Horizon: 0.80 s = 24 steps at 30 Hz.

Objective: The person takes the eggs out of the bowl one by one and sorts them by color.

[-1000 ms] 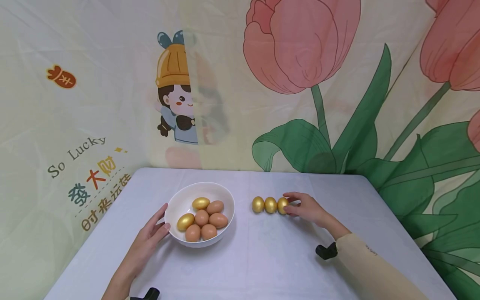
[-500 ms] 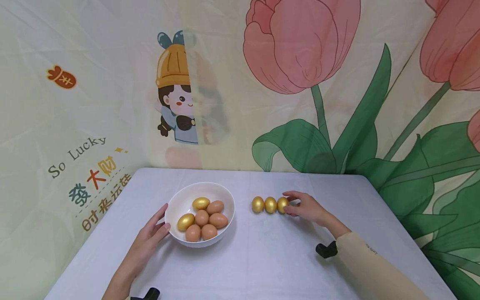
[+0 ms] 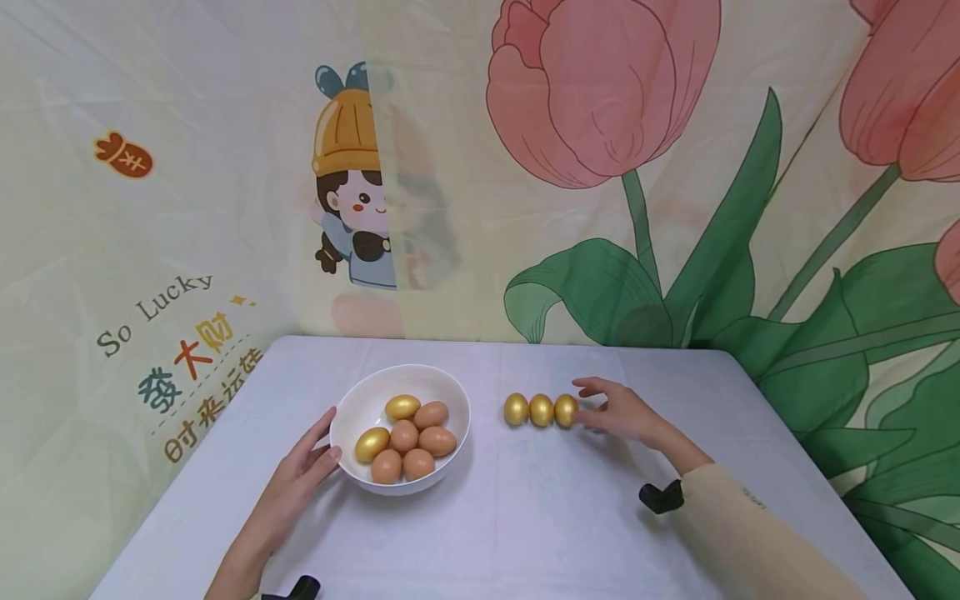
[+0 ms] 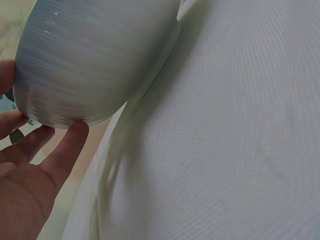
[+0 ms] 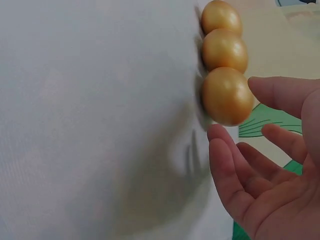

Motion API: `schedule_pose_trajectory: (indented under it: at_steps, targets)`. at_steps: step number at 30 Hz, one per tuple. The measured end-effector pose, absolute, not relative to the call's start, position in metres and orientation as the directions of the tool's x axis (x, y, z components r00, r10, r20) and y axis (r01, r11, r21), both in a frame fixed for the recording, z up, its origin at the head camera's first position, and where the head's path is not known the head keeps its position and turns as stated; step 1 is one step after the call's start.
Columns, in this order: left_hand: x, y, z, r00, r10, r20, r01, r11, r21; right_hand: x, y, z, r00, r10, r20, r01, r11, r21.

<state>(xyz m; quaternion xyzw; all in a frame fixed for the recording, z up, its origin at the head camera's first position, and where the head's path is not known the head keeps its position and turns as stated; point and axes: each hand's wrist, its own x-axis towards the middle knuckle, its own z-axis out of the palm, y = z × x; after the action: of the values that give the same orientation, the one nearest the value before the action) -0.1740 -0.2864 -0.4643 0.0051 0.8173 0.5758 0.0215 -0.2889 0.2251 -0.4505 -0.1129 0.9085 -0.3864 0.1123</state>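
Note:
A white bowl [image 3: 360,408] stands on the table with two gold eggs [image 3: 402,407] and several brown eggs [image 3: 403,436] inside. My left hand [image 3: 294,479] touches the bowl's left side, its fingertips spread along the outer wall [image 4: 95,55] in the left wrist view. To the right of the bowl, three gold eggs [image 3: 542,410] stand in a tight row. Beside the right-hand gold egg [image 5: 227,96] is my right hand [image 3: 622,414], fingers parted and holding nothing. In the right wrist view the thumb's tip is right at that egg's edge.
A white cloth [image 3: 487,533] covers the table. Behind it hangs a backdrop [image 3: 465,308] printed with tulips and a cartoon figure. Black wrist mounts [image 3: 662,497] show at both sleeves.
My right hand has let go of the right-hand gold egg and drawn back slightly to the right. The left hand, the bowl and the row of eggs look unchanged.

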Motion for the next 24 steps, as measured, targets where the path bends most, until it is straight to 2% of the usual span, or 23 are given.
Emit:
schedule_pose_trajectory:
  at_steps: [6, 15, 24]
  targets:
    - [-0.174, -0.286, -0.464, -0.999, 0.032, -0.035, -0.022, 0.348, 0.937, -0.283, 0.225, -0.432, -0.955, -0.288, -0.071, -0.163, 0.710, -0.685]
    - [-0.174, -0.286, -0.464, -0.999, 0.034, -0.037, -0.023, 0.346, 0.938, -0.268, 0.198, -0.406, -0.929, -0.370, -0.008, -0.245, 0.631, -0.736]
    - [-0.174, -0.286, -0.464, -0.999, 0.037, -0.022, -0.008, 0.341, 0.940, -0.253, 0.160, -0.386, -0.902, -0.432, -0.002, -0.252, 0.530, -0.810]
